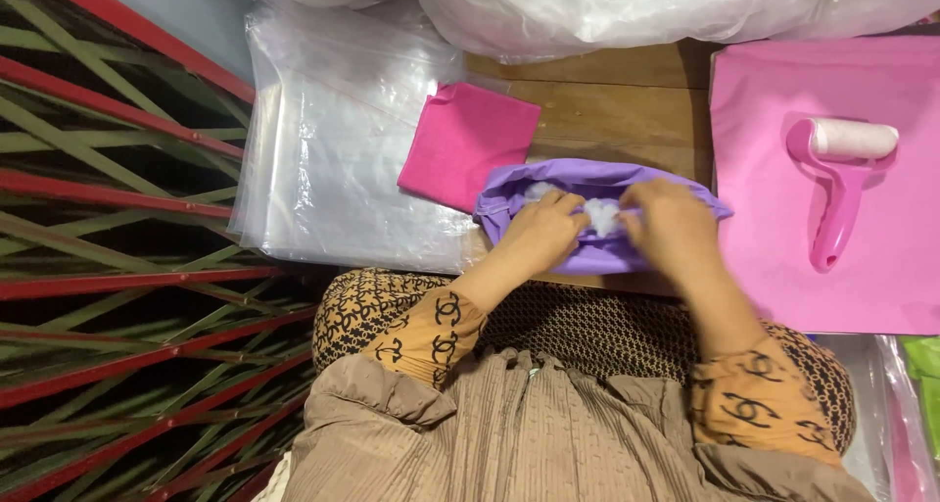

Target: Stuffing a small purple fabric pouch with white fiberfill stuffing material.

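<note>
On the wooden table [607, 100], both hands pinched a purple fabric cover [587, 184] around white stuffing [602, 213]: left hand [543, 233] and right hand [671, 228], fingers clamped together. A pink lint roller [842, 174] lay nearby.

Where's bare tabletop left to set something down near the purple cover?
Bare wood table shows between the folded pink cloth, the white bags and the pink sheet. The pink sheet is free below the lint roller. Crowded: both hands, left hand and right hand, on the purple cover; clear bags left.
</note>
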